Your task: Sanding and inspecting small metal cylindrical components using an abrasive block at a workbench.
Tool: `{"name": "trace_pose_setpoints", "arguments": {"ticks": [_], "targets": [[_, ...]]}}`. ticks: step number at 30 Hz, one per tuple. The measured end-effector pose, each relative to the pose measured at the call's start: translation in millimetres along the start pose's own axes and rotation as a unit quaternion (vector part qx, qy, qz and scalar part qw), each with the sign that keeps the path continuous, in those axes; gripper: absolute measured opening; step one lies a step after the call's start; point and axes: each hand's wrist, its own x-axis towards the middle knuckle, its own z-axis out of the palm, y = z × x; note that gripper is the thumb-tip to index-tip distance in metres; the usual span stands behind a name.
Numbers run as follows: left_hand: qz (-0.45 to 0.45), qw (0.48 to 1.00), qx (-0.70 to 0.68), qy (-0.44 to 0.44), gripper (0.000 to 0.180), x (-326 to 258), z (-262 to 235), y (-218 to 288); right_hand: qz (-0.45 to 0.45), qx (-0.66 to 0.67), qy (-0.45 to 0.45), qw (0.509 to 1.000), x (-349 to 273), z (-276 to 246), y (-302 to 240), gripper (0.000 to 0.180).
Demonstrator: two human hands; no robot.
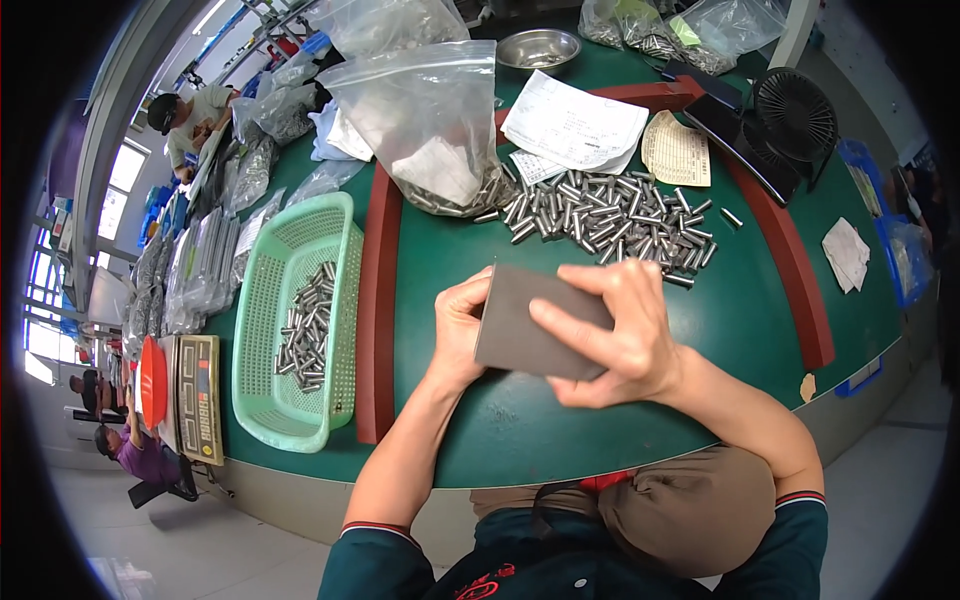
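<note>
Both hands hold a flat dark grey block (530, 322) above the near edge of the green surface (560, 440). The left hand (458, 330) grips its left end, fingers clamped on the edge; the right hand (618, 335) lies over its right side, fingers pressed on the face. Beyond it, toward the far edge, lies a heap of small metal pins (610, 215). A green basket (290, 320) with more pins sits at the left edge, a clear bag (430, 120) behind it.
</note>
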Motion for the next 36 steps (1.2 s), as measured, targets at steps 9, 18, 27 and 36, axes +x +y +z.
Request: {"name": "trace_pose_setpoints", "arguments": {"ticks": [9, 18, 27, 36], "targets": [[0.026, 0.999, -0.02, 0.017, 0.028, -2.7, -3.0, -5.4, 0.103, -0.043, 0.018, 0.994, 3.1, -6.2, 12.2, 0.061], [0.029, 0.999, -0.01, 0.021, 0.017, -3.2, -10.6, -10.0, 0.077, -0.081, 0.036, 0.993, 2.9, -10.4, 11.8, 0.065], [0.058, 0.998, 0.001, -0.002, 0.018, 0.7, -9.6, -8.8, -0.007, 0.049, -0.037, 0.998, -2.2, -6.5, -0.5, 0.066], [0.07, 0.997, -0.006, 0.021, 0.017, 1.7, -3.7, -6.2, 0.013, 0.031, -0.033, 0.999, 3.0, -11.4, 0.6, 0.062]]}}
